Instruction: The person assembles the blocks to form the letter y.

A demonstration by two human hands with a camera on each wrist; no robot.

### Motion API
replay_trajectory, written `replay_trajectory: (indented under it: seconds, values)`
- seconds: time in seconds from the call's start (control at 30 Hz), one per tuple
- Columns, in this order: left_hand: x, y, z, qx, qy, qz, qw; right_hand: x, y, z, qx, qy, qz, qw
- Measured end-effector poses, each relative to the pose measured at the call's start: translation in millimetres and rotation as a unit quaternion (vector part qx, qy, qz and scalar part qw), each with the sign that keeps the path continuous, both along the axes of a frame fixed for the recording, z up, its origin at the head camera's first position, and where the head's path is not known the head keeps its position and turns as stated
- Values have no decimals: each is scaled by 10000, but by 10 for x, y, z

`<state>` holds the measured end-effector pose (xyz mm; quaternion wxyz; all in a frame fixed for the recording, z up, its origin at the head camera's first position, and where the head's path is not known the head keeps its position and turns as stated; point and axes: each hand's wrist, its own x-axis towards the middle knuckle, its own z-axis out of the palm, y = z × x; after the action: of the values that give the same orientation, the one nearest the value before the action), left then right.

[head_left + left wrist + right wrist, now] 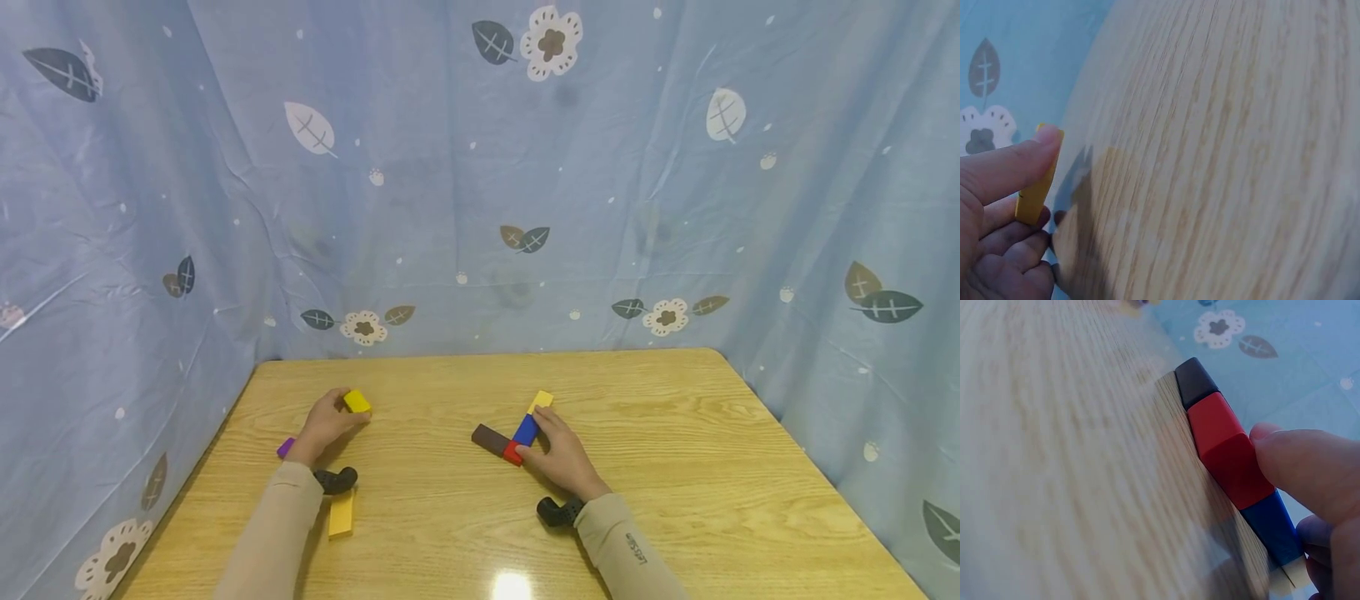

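Observation:
My left hand pinches a bright yellow block between thumb and fingers, near the table's far left. The left wrist view shows this yellow block tilted, with the thumb across its top end. To the right, my right hand rests along a bent row of blocks. Its thumb touches the red block; its fingertips lie by the blue block and the pale yellow block. A dark brown block meets the red one at an angle. In the right wrist view the red block sits between brown and blue.
A purple block lies partly hidden beside my left wrist. Nearer, an orange-yellow block lies by the left forearm. The wooden table is bordered by a blue patterned curtain at the back and sides.

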<state>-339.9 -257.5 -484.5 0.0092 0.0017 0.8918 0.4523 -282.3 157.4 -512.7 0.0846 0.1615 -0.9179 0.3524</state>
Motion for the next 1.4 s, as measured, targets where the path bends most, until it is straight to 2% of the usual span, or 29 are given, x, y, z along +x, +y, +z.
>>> replay_trajectory:
  seconds: [0.3,0.6,1.0,1.17,1.4]
  values:
    - [46,22,75,-414,48,-59,9991,-15,-7,-10,32,126,2,9999]
    - [35,176,154,54,236,-7,9997,-13,11,-3,38,136,8,9999]
    - [44,492,292,158,562,-240,9980,-3,-5,-10,-40,88,48,9999]
    - [66,587,295,250,633,-269,9973,-15,-9,-10,7,91,28,10000]
    - [23,704,226,297,752,-338,9962,-21,-5,-19,17,152,17,9999]
